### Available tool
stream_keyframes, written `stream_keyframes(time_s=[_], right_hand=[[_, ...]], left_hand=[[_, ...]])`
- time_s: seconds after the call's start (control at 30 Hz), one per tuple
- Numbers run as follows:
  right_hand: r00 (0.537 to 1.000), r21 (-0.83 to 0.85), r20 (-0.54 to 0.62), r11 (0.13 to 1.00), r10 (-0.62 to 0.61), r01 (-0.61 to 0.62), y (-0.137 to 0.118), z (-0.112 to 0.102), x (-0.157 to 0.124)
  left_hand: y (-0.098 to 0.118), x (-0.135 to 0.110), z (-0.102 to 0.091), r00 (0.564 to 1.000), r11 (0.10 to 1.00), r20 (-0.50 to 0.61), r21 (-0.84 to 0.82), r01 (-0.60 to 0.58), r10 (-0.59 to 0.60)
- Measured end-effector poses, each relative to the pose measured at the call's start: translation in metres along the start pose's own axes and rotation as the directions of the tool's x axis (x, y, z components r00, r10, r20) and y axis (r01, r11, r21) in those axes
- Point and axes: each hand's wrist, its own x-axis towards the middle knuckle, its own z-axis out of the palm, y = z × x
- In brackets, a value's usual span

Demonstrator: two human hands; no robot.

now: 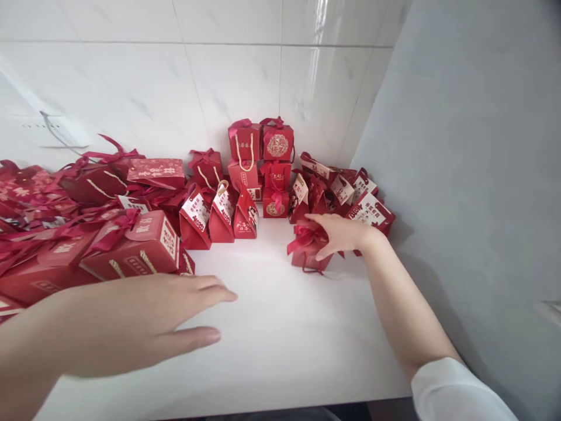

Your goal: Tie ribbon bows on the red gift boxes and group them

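Note:
My right hand (pixel 344 234) reaches over a small red gift box (pixel 304 257) with a ribbon bow on top, thumb on its near side and fingers behind it. The box rests on or just above the white tabletop (pixel 272 327); I cannot tell which. My left hand (pixel 149 321) hovers over the front left of the table, fingers stretched out and thumb apart, holding nothing. Nearest to it lies a larger red gift box (pixel 135 245) with a bow and rope handles. Three peaked red boxes (pixel 223 216) stand in a row beyond.
Stacked red boxes (pixel 276 143) stand against the white tiled wall (pixel 236 76). Several peaked boxes with white labels (pixel 370 210) crowd the right back corner by a grey panel (pixel 477 175). A heap of red boxes and ribbons (pixel 26 199) fills the left side.

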Motion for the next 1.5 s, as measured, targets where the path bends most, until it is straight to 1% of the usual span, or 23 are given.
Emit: stream_keyframes(time_s=[0.03,0.07,0.1,0.13,0.2,0.23,0.3,0.33,0.37,0.43,0.5,0.6,0.67,0.7,0.77,0.8,0.87,0.93,1.0,1.1,1.3,1.4,1.5], right_hand=[[0.996,0.066,0.047,0.995,-0.079,0.076,-0.003,0.0,-0.002],[0.988,0.114,0.074,0.985,-0.136,0.127,-0.005,0.0,-0.004],[0.981,0.14,0.088,0.977,-0.172,0.158,-0.008,0.0,-0.006],[0.978,0.149,0.095,0.974,-0.186,0.171,-0.01,0.0,-0.007],[0.979,0.146,0.108,0.976,-0.175,0.158,-0.012,0.002,-0.008],[0.98,0.137,0.123,0.981,-0.158,0.141,-0.013,0.003,-0.008],[0.981,0.087,0.157,0.991,-0.117,0.104,-0.014,0.006,-0.008],[0.981,0.044,0.169,0.995,-0.094,0.088,-0.015,0.007,-0.008],[0.981,-0.004,0.18,0.997,-0.072,0.073,-0.016,0.008,-0.008],[0.982,-0.056,0.184,0.997,-0.045,0.057,-0.019,0.009,-0.009],[0.982,-0.029,0.18,0.998,-0.052,0.058,-0.024,0.009,-0.011],[0.968,0.064,0.232,0.994,-0.1,0.087,-0.028,0.009,-0.012],[0.968,0.082,0.235,0.994,-0.088,0.071,-0.028,0.011,-0.009],[0.976,0.074,0.21,0.996,-0.061,0.046,-0.028,0.012,-0.007],[0.99,0.066,0.14,0.998,0.014,-0.024,-0.025,0.015,-0.002],[0.99,0.094,0.138,0.994,0.041,-0.055,-0.024,0.017,0.001],[0.973,0.24,0.227,0.967,0.035,-0.091,-0.023,0.021,0.007],[0.934,0.412,0.353,0.904,-0.046,-0.111,-0.021,0.025,0.013],[0.912,0.512,0.396,0.85,-0.107,-0.122,-0.02,0.029,0.019],[0.933,0.55,0.347,0.827,-0.101,-0.115,-0.015,0.035,0.025],[0.936,0.548,0.313,0.836,-0.161,-0.04,-0.007,0.042,0.027],[0.939,0.528,0.287,0.849,-0.187,0.008,-0.006,0.042,0.027],[0.929,0.498,0.288,0.865,-0.234,0.063,-0.005,0.039,0.027]], left_hand=[[0.008,0.016,0.001,0.959,0.998,0.279,0.025,-0.062,0.053],[0.017,0.031,0.006,0.888,0.993,0.449,0.026,-0.119,0.095],[0.025,0.045,0.014,0.849,0.987,0.514,0.024,-0.156,0.122],[0.031,0.057,0.025,0.853,0.985,0.504,0.029,-0.172,0.134],[0.036,0.077,0.057,0.914,0.983,0.374,0.034,-0.182,0.157],[0.035,0.085,0.075,0.95,0.985,0.268,0.016,-0.17,0.159],[0.024,0.098,0.115,0.981,0.977,0.048,-0.108,-0.183,0.189],[0.015,0.103,0.133,0.978,0.965,-0.083,-0.167,-0.201,0.189],[0.005,0.107,0.149,0.966,0.952,-0.175,-0.205,-0.227,0.193],[-0.016,0.112,0.174,0.961,0.925,-0.247,-0.32,-0.205,0.127],[-0.036,0.116,0.185,0.959,0.899,-0.276,-0.404,-0.172,0.059],[-0.053,0.121,0.181,0.94,0.873,-0.342,-0.461,-0.156,-0.013],[-0.057,0.124,0.169,0.928,0.877,-0.368,-0.464,-0.128,-0.06],[-0.057,0.126,0.161,0.933,0.885,-0.352,-0.456,-0.098,-0.078],[-0.055,0.127,0.144,0.965,0.902,-0.242,-0.432,-0.017,-0.098],[-0.053,0.127,0.135,0.984,0.909,-0.148,-0.415,0.027,-0.097],[-0.05,0.127,0.121,0.996,0.928,0.053,-0.36,0.091,-0.077],[-0.048,0.126,0.113,0.984,0.95,0.168,-0.292,0.111,-0.063],[-0.048,0.125,0.11,0.978,0.96,0.205,-0.261,0.103,-0.049],[-0.049,0.127,0.112,0.971,0.942,0.238,-0.321,0.099,-0.021],[-0.05,0.13,0.107,0.942,0.883,0.334,-0.442,0.156,0.001],[-0.053,0.13,0.107,0.937,0.883,0.348,-0.446,0.143,0.024],[-0.056,0.129,0.108,0.938,0.904,0.344,-0.411,0.115,0.037]])
